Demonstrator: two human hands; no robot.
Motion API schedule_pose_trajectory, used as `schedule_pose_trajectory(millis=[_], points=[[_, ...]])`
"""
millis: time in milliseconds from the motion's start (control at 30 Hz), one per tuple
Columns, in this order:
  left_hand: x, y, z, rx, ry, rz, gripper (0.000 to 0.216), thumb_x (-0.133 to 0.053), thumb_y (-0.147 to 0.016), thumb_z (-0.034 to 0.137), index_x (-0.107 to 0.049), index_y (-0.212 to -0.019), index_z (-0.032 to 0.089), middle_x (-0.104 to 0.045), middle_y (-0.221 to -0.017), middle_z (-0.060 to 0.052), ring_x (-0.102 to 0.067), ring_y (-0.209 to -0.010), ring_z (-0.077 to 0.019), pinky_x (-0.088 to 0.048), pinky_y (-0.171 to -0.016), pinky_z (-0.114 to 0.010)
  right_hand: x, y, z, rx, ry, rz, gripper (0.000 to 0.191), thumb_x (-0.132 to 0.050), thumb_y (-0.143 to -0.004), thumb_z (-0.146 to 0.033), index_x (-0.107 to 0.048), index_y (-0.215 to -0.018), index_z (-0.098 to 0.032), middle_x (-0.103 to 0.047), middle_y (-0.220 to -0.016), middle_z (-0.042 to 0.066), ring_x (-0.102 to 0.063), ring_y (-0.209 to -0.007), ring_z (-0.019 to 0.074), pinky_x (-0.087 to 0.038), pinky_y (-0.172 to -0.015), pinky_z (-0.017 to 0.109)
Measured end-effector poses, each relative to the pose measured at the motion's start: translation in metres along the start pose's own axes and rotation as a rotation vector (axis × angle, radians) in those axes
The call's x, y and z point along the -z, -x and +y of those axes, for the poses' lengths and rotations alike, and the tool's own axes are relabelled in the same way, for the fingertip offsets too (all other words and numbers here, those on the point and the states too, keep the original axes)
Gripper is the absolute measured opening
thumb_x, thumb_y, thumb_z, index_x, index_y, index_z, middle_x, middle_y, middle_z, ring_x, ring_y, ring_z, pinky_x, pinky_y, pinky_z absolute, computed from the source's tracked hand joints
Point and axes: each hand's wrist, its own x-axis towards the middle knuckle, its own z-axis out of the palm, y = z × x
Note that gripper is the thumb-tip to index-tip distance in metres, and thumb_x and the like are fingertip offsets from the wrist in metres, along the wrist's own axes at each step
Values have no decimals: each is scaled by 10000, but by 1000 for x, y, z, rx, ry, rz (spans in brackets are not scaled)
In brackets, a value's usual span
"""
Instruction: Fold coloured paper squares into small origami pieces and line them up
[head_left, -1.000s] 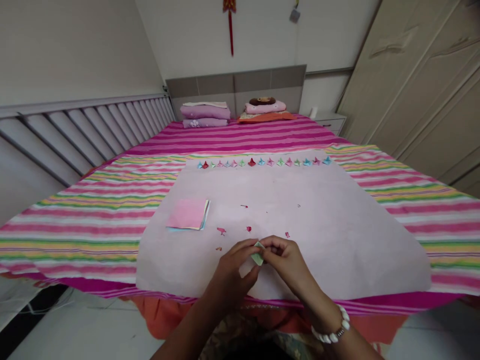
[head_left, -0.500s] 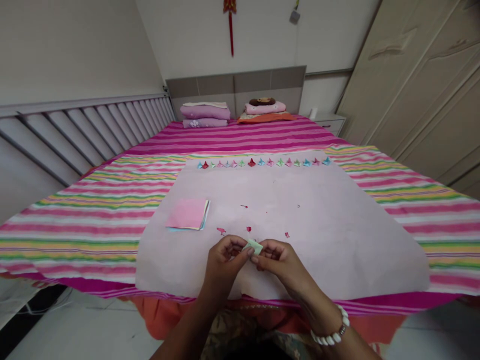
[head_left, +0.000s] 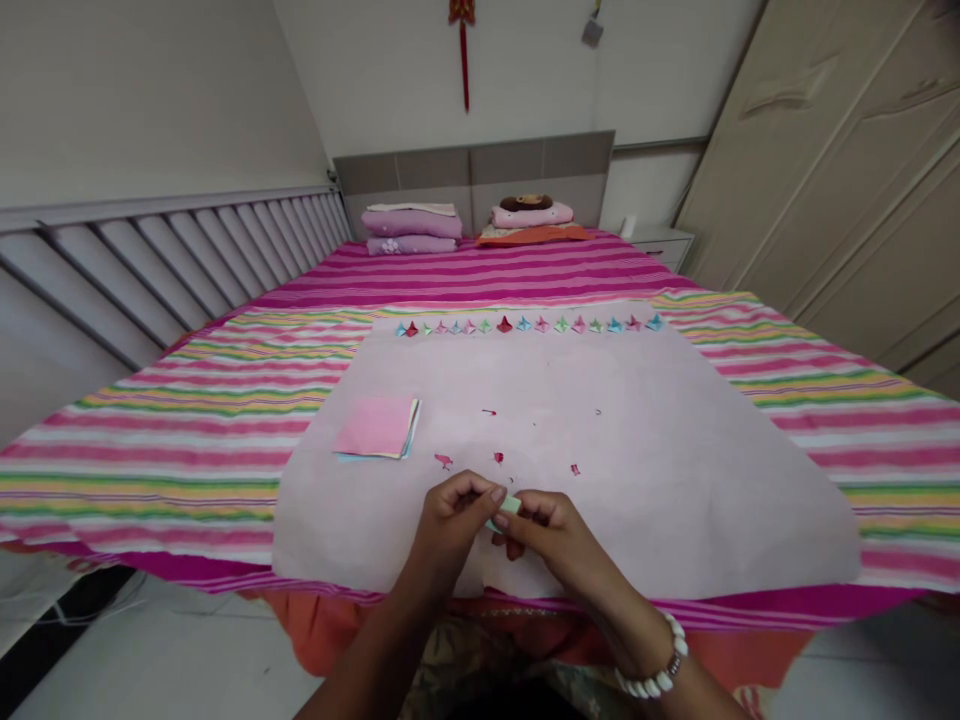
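A small piece of folded light-green paper [head_left: 511, 504] is pinched between both hands, just above the pale sheet [head_left: 675, 480] spread on the bed. My left hand [head_left: 459, 515] presses it from the left with thumb and fingers. From the right, my right hand [head_left: 546, 523] grips it, the thumb lying over its face; a white bracelet circles that wrist. Much of the paper is hidden by the fingers. Left of the hands lies a stack of square coloured paper [head_left: 379, 427], pink on top. A row of small folded paper figures [head_left: 505, 325] in several colours lines the sheet's far edge.
Small printed red marks, such as a bird shape [head_left: 444, 461], dot the sheet. Beneath it is a striped bedspread [head_left: 172, 440]. Folded purple bedding [head_left: 412, 225] rests by the headboard [head_left: 540, 165], and a rail [head_left: 187, 225] runs along the left side.
The green paper has been turned and now shows as a narrower piece. My right hand has dropped slightly, and my left thumb has moved up to the paper's upper edge.
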Motion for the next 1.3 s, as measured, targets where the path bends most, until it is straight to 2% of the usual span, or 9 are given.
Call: schedule_pose_trajectory(millis=[200, 400, 533, 633, 733, 833, 967, 1067, 1300], points=[[0, 0, 0, 47, 13, 28, 227, -662, -781, 299, -591, -619, 156, -570, -494, 43, -521, -456, -100, -400, -507, -229, -2, 1, 2, 11, -11, -26, 330, -751, -683, -445, -620, -596, -155, -630, -558, -6, -516, -485, 97, -395, -509, 233], [0, -3, 5, 38, -113, 50, 211, -672, -766, 308, -635, -626, 155, -575, -509, 35, -523, -512, -107, -407, -547, -231, -2, 3, 5, 46, -19, 10, 334, -735, -701, -454, -614, -607, -157, -629, -571, -7, -513, -488, 95, -394, -508, 231], [6, -2, 5, -16, -225, 66, 207, -676, -760, 298, -643, -611, 157, -585, -554, 23, -524, -562, -117, -408, -573, -241, -1, 3, 2, -23, -23, -30, 311, -784, -646, -436, -668, -660, -148, -609, -547, -14, -532, -514, 106, -398, -523, 234], [8, -1, 7, -30, -268, 69, 186, -682, -755, 292, -674, -631, 153, -628, -633, -1, -555, -652, -134, -427, -631, -248, 0, 2, 0, -5, -85, 24, 274, -825, -600, -382, -679, -668, -159, -583, -523, -39, -498, -498, 89, -379, -512, 221], [7, -1, 6, -3, -199, 47, 131, -706, -729, 281, -700, -780, 160, -656, -692, -7, -588, -689, -141, -452, -658, -253, 1, 1, -1, 38, -140, 80, 251, -834, -593, -339, -665, -642, -160, -570, -499, -47, -475, -473, 76, -372, -495, 209], [6, 0, 3, -25, -52, 51, 305, -761, -664, 218, -637, -942, 190, -659, -773, 8, -618, -726, -135, -475, -678, -246, 3, 0, -1, 85, -195, 141, 248, -832, -604, -301, -675, -741, -168, -591, -550, -44, -503, -487, 78, -384, -492, 202], [8, 1, -2, -23, -2, 0, 223, -749, -694, 191, -586, -846, 185, -628, -771, 26, -597, -689, -88, -459, -651, -198, 5, -1, -2, 141, -212, 193, 327, -829, -609, -257, -672, -890, -198, -588, -595, -58, -528, -503, 80, -403, -504, 201], [10, 1, -2, -2, -2, -11, 191, -740, -710, 212, -583, -813, 176, -594, -707, 47, -560, -625, -63, -443, -616, -178, 6, 0, -3, 152, -186, 192, 290, -820, -617, -259, -678, -863, -196, -589, -591, -52, -525, -503, 84, -406, -499, 206], [7, 0, 0, 28, -2, -53, 190, -714, -740, 282, -565, -796, 179, -623, -686, 33, -611, -650, -108, -496, -676, -243, 4, 1, -5, 131, -188, 183, 245, -824, -614, -267, -671, -790, -193, -604, -563, -44, -533, -494, 97, -427, -501, 222]])
